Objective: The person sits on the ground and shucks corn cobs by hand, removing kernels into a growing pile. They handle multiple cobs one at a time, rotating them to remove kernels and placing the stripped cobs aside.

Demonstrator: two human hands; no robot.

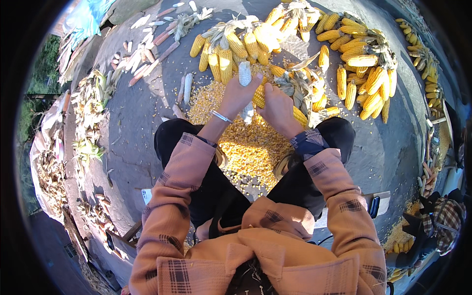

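Observation:
My left hand (236, 96) is wrapped around a pale, bare corn cob (244, 73), whose lower end sticks out beneath the fingers. Close beside it, my right hand (278, 107) grips a yellow ear of corn (259, 96) that still bears kernels. The ear lies against or very near the left hand's thumb; contact with the cob is hard to make out. Below both hands spreads a heap of loose yellow kernels (247, 143), reaching between my feet. Just beyond the hands lies a bundle of yellow ears (225, 62) with husks folded back.
More husked ears (368, 73) are piled at the right. Bare cobs (188, 88) lie left of the kernels, with others (147, 59) farther off. Dry husks (90, 110) line the left edge. A phone (146, 195) is by my left thigh. Another person (442, 223) sits at far right.

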